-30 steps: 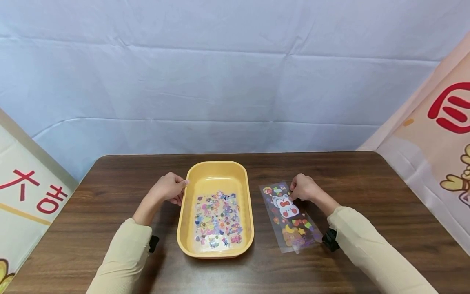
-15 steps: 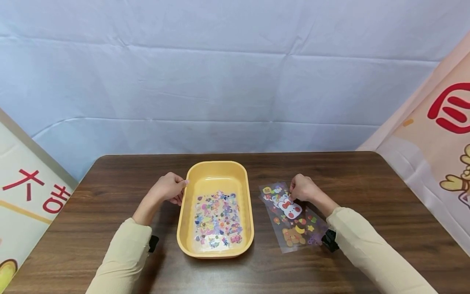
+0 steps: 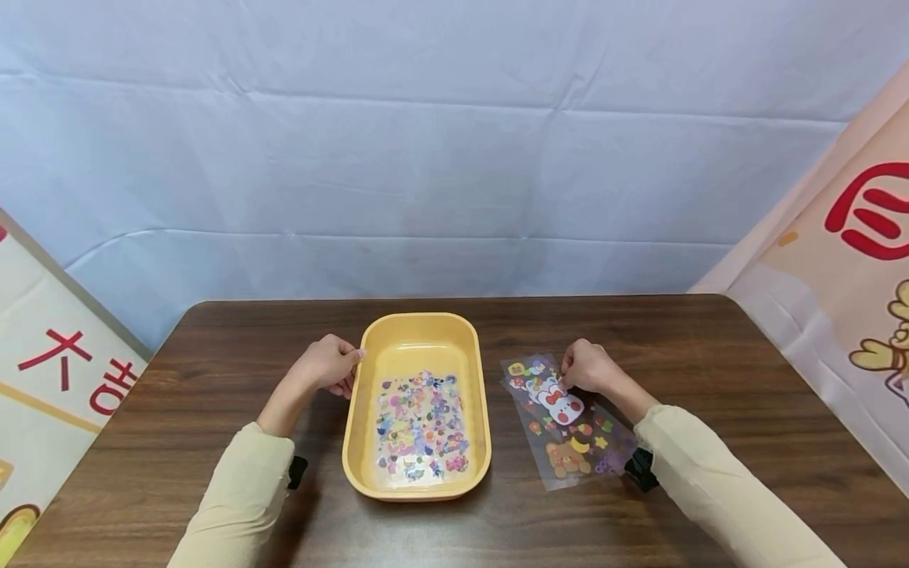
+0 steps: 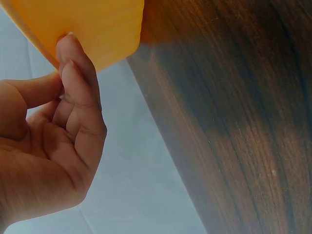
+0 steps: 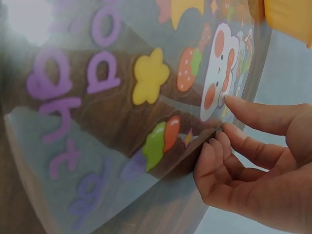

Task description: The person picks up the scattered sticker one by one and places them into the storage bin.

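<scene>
My left hand (image 3: pixel 327 363) pinches the left rim of a yellow tray (image 3: pixel 486 430) between thumb and fingers; the left wrist view shows the fingers against the tray's outer wall (image 4: pixel 109 36). Inside the tray lies a clear sheet of many small colourful stickers (image 3: pixel 422 430). To the right of the tray, my right hand (image 3: pixel 591 367) pinches the right edge of a transparent sticker sheet (image 3: pixel 566 457) with a white rabbit, a brown bear, fruit and a moon. In the right wrist view its near part bows up from the table, with purple letters (image 5: pixel 105 70) on it.
The dark wood-grain table (image 3: pixel 717 379) carries the tray and the sheet. A pale cloth backdrop (image 3: pixel 454 158) hangs behind its far edge. Printed banners stand at the left (image 3: pixel 43 402) and right (image 3: pixel 831 284). Black straps (image 3: pixel 641 469) circle both wrists.
The rabbit sheet has shifted slightly in my right hand, its rabbit and bear now lying a little differently and clearer. My left hand and the tray have stayed in place.
</scene>
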`<state>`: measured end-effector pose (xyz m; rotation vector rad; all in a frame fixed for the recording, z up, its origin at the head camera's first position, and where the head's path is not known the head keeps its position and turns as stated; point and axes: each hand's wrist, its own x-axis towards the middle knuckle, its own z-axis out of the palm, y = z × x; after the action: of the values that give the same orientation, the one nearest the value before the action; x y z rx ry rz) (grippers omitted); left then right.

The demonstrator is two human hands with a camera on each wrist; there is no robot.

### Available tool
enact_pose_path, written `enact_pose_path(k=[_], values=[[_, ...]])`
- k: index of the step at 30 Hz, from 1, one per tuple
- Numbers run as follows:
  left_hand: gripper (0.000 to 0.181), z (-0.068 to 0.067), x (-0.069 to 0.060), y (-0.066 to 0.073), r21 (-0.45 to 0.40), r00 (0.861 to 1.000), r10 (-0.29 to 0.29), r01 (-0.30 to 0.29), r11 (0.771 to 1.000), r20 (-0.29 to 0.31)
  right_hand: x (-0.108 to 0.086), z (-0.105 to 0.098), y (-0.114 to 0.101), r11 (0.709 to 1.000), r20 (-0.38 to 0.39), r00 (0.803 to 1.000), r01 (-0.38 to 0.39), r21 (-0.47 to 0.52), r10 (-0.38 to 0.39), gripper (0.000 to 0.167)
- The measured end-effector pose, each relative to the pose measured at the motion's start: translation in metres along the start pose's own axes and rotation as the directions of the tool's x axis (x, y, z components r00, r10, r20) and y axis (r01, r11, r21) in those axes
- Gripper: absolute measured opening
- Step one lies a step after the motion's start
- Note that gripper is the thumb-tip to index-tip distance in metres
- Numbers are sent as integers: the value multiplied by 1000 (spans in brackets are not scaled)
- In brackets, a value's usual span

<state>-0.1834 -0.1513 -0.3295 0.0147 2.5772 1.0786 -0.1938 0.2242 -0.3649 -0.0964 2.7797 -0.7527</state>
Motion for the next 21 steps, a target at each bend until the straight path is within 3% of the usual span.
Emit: enact_pose_path(k=[4, 21], values=[[34, 0, 0, 2, -1, 1000, -21, 21, 1000, -4, 1, 1, 2, 1000, -4, 1000, 11, 7, -11, 14], [35, 1, 2, -2, 10, 1000, 15, -15, 1000, -3, 3, 1, 3, 999, 8, 1000, 28, 18, -29, 13]])
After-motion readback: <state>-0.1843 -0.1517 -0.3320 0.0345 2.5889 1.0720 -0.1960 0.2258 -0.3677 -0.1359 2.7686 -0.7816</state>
